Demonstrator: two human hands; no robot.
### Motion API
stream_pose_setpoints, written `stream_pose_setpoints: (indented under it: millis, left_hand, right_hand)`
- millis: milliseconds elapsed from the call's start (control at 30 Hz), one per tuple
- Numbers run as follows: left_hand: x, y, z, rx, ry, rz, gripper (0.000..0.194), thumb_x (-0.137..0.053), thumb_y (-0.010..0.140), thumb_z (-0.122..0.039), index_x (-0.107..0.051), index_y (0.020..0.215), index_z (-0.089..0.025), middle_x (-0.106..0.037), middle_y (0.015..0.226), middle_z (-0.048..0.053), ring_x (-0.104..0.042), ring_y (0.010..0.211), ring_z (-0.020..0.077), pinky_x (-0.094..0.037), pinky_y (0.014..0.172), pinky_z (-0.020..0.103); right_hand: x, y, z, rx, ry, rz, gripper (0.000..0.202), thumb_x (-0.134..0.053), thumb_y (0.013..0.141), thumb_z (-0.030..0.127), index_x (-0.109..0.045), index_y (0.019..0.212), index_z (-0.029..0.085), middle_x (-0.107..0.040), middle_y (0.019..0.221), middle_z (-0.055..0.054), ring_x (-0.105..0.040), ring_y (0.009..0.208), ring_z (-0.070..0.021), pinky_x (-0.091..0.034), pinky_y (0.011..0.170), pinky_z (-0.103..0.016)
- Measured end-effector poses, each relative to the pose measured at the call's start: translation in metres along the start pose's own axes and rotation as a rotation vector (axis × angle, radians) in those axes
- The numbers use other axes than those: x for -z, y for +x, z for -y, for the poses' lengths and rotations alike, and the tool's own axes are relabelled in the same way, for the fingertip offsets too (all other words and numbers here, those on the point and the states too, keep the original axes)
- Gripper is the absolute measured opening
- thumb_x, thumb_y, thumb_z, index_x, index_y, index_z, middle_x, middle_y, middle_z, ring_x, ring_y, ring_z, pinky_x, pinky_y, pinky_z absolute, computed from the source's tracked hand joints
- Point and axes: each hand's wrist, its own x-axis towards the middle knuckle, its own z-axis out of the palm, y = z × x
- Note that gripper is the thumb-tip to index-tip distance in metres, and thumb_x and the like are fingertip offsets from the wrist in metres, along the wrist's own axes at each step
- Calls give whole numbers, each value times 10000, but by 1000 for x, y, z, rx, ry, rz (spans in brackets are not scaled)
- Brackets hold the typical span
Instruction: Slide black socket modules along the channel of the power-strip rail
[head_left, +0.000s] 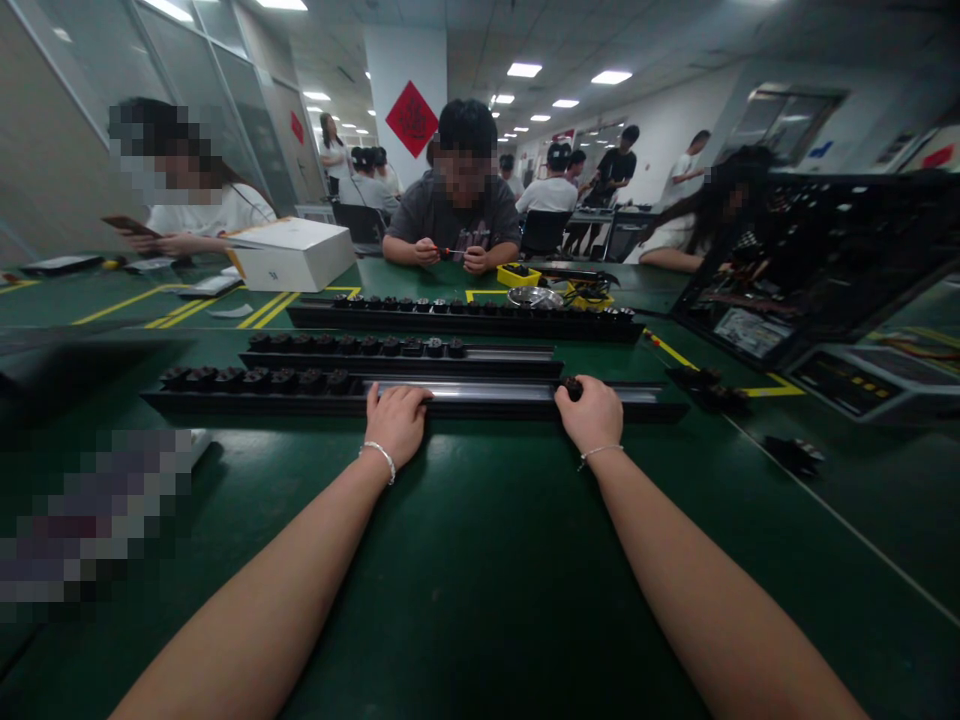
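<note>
The nearest long black rail (480, 393) lies across the green table in front of me, its bare channel shining in the middle. Round black parts (281, 380), like socket modules, sit in a row along its left portion. My left hand (397, 415) is wrapped over the rail's near side, just right of that row. Near the rail's right end, my right hand (595, 412) pinches a single round black part (573, 387) at the channel; whether it is seated cannot be seen. Just behind is a second black rail (510, 360), with similar parts on its left.
A third filled rail (465, 322) lies farther back. Beyond it are a yellow tray (519, 275) and a white box (311, 255). An open computer case (795, 250) stands right, by loose black pieces (795, 455). A person (454, 200) opposite holds a screwdriver.
</note>
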Motion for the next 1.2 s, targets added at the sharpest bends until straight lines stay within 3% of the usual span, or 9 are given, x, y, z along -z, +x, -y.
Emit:
stream_pose_setpoints:
  millis: [1200]
  left_hand:
    - [1,0,0,-6,6,10,260,-428,847,-210,-612,1023,-263,-663,1043,39,-543,1075,230,-144,1105,541]
  right_hand:
    - [1,3,-8,-36,-18,-22,322,-458,791,339,-652,939,130,-652,899,-119,-558,848,-235,-379,823,-355]
